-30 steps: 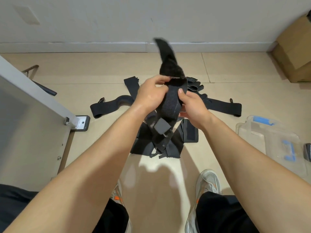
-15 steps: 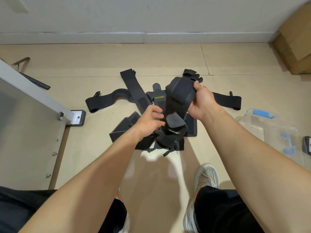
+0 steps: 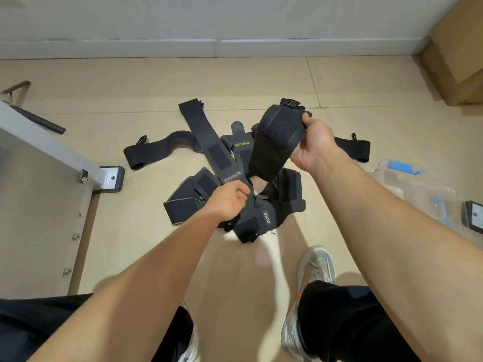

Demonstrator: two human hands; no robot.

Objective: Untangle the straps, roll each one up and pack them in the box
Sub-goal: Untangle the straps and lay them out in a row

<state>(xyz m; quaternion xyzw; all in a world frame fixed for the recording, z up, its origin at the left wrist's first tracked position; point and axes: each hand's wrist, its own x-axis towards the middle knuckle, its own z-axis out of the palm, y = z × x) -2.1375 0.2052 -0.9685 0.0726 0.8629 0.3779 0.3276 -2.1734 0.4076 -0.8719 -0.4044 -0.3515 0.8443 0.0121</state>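
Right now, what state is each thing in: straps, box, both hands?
Right hand: closed on the wide black strap, held up off the floor.
Wide black strap: partly folded, lower end trailing into the pile.
Left hand: grip pinching a strap in the pile.
Pile: tangled, none rolled.
Long strap: flat on the floor, unrolled.
Clear box: on the floor at the right; no straps visible inside.

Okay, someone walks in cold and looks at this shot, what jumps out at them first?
The tangled heap of black straps on the tan floor, mid-frame. The right hand lifts a wide padded strap above the heap, while the left hand pinches a strap end lower down. A clear plastic box waits at the right edge.
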